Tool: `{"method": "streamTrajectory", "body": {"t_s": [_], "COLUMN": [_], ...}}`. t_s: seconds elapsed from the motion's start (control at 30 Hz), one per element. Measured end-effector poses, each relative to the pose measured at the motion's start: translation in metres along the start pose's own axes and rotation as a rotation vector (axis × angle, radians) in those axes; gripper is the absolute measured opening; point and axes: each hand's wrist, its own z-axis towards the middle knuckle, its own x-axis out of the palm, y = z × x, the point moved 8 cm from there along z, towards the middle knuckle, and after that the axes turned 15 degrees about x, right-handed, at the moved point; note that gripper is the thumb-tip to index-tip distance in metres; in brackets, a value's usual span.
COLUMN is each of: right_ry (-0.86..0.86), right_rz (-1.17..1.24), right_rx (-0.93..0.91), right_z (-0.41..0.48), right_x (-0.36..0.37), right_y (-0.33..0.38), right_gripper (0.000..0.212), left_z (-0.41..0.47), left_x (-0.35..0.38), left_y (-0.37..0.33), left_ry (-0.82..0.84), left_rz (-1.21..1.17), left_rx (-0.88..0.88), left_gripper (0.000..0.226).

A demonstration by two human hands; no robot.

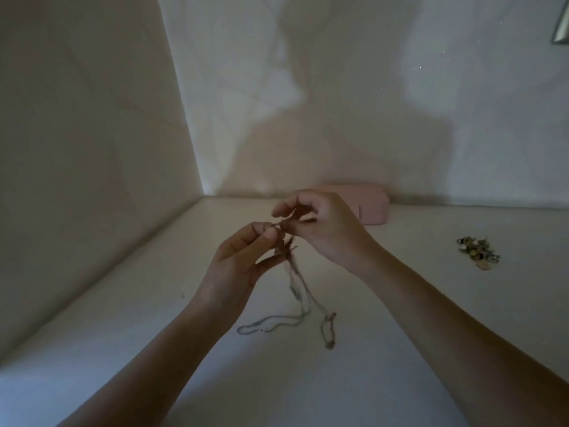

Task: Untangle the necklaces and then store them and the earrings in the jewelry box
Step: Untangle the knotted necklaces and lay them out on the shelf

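Note:
Thin tangled necklaces (300, 298) hang from both my hands, their lower loops lying on the white table (400, 303). My left hand (237, 266) pinches the knot at the top between thumb and fingers. My right hand (320, 226) pinches a strand of the same knot just above and to the right. A pink jewelry box (374, 206) stands shut at the back, partly hidden behind my right hand. A small heap of earrings (477, 249) lies on the table to the right.
White walls close in the table on the left and at the back, meeting in a corner (203, 192). A framed edge (562, 29) shows at the top right. The light is dim.

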Motion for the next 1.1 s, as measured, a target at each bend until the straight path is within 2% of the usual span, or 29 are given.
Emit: {"method": "streamTrajectory", "body": {"t_s": [0.1,0.2,0.3,0.43,0.57,0.63,0.77,0.83,0.93,1.03,1.1], "right_ry": [0.077,0.323,0.410,0.396,0.606,0.661,0.441,0.402,0.525,0.661,0.670], "right_rz": [0.187,0.564,0.707,0.652,0.578,0.477,0.242,0.406,0.782,0.663,0.559], "right_rx": [0.145,0.429,0.531,0.521,0.427,0.401,0.323,0.359,0.499,0.518,0.502], "right_z": [-0.001,-0.012,-0.017,-0.015,-0.025,-0.029,-0.020,-0.016,-0.021,-0.031,-0.032], "right_x": [0.008,0.027,0.031,0.018,0.017,0.017,0.008,0.008,0.018,0.024,0.025], "right_y": [-0.023,-0.046,-0.052,-0.052,-0.032,-0.029,-0.035,-0.037,-0.036,-0.033,-0.034], "right_gripper": [0.013,0.019,0.017,0.015,0.007,0.006,0.008,0.016,0.024,0.036,0.030], "left_z": [0.003,0.003,0.002,0.002,0.010,0.017,0.029,0.032,0.033,0.029,0.027], "left_x": [-0.006,-0.010,-0.012,-0.016,0.000,0.003,0.016,0.021,0.020,0.013,0.005], "left_y": [-0.014,-0.016,-0.013,-0.013,-0.024,-0.035,-0.052,-0.058,-0.055,-0.044,-0.041], "left_ry": [-0.052,-0.097,-0.110,-0.135,-0.088,-0.109,-0.049,-0.054,-0.104,-0.145,-0.185], "left_rz": [0.097,0.188,0.240,0.246,0.110,0.135,0.354,0.407,0.366,0.289,0.263], "left_rx": [0.081,0.071,0.063,0.051,0.054,0.073,0.158,0.218,0.225,0.157,0.138], "left_gripper": [0.016,0.019,0.023,0.023,0.015,0.014,0.013,0.015,0.019,0.023,0.026]}}
